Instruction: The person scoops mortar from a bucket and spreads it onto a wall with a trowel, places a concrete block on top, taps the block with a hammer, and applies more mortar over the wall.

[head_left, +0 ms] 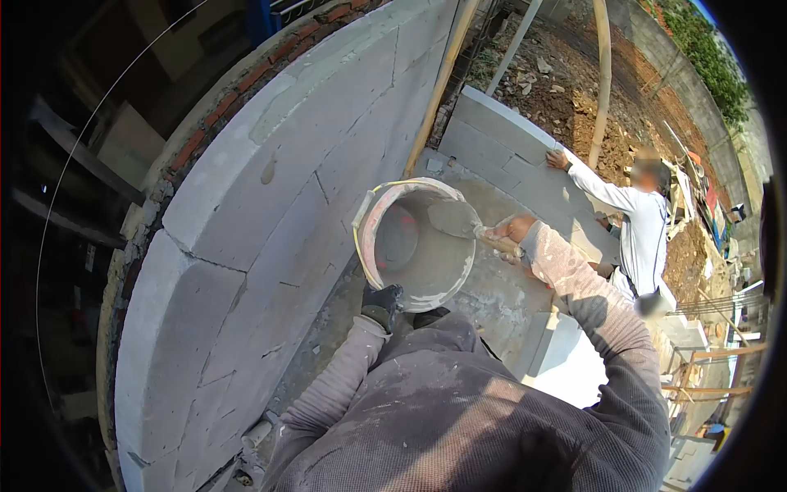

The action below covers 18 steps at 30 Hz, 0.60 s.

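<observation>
In the head view a mortar-smeared bucket [373, 254] is tilted so that I look into its inside. My left hand [381, 305], in a dark glove, is closed on the bucket's lower left rim. My bare right hand [512, 234] is wrapped round the handle of a trowel [452, 220]. The trowel's grey blade lies across the bucket's right rim, partly over the opening. A yellowish bail handle [357, 238] hangs along the bucket's left side. Little mortar can be made out inside.
A light block wall [279, 180] curves close along my left. Bamboo poles [601, 82] stand ahead. A co-worker [643, 221] in a white top leans by a lower block wall [500, 143] on the right. A white block [566, 361] stands beside my right arm.
</observation>
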Available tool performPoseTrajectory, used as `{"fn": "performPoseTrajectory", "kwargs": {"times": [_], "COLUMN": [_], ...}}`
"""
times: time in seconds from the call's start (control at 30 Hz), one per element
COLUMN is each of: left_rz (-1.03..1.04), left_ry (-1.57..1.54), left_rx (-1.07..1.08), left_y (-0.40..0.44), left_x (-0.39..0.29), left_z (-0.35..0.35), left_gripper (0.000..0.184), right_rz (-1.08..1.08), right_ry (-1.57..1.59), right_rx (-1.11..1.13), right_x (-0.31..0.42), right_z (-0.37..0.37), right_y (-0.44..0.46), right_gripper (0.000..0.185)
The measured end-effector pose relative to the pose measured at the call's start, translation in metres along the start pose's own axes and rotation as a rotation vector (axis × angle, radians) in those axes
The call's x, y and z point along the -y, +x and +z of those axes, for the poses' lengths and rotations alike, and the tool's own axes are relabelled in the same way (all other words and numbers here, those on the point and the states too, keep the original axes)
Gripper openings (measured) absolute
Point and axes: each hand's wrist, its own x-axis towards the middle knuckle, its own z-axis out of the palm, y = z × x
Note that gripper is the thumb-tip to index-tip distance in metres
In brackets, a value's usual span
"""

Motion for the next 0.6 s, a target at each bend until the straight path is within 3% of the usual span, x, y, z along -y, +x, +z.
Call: {"fn": "performPoseTrajectory", "kwargs": {"times": [0.07,0.13,0.17,0.2,0.23,0.27,0.33,0.43,0.5,0.6], "left_rz": [-0.060,-0.067,-0.060,0.082,0.228,0.240,0.204,0.334,0.389,0.313], "left_ry": [0.057,0.100,0.111,0.224,0.332,0.336,0.050,0.113,0.120,0.028], "left_rx": [0.061,0.109,0.116,0.097,0.076,0.074,0.172,0.201,0.182,0.199], "left_y": [0.000,-0.014,-0.001,0.019,0.031,0.024,-0.002,-0.004,-0.012,-0.023], "left_x": [0.002,-0.016,-0.012,-0.001,0.002,-0.016,-0.067,-0.074,-0.079,-0.093], "left_z": [-0.001,0.013,0.009,0.000,-0.007,-0.005,0.004,-0.007,-0.003,0.016], "left_gripper": [0.025,0.028,0.028,0.028,0.028,0.028,0.023,0.018,0.014,0.015], "right_rz": [-0.185,-0.569,-0.609,-0.648,-0.655,-0.676,-0.716,-0.658,-0.722,-0.825], "right_ry": [-0.412,-1.149,-1.284,-1.423,-1.418,-1.498,-1.573,-1.569,-1.362,-1.146], "right_rx": [-0.108,-0.394,-0.352,-0.303,-0.308,-0.278,-0.258,-0.255,-0.582,-0.702], "right_x": [0.050,0.061,0.069,0.068,0.053,0.038,0.038,0.054,0.055,0.064], "right_z": [0.035,0.079,0.104,0.123,0.130,0.139,0.137,0.116,0.117,0.140], "right_y": [-0.034,-0.052,-0.072,-0.089,-0.089,-0.085,-0.084,-0.093,-0.095,-0.092], "right_gripper": [0.026,0.027,0.029,0.034,0.034,0.039,0.045,0.051,0.042,0.038]}}
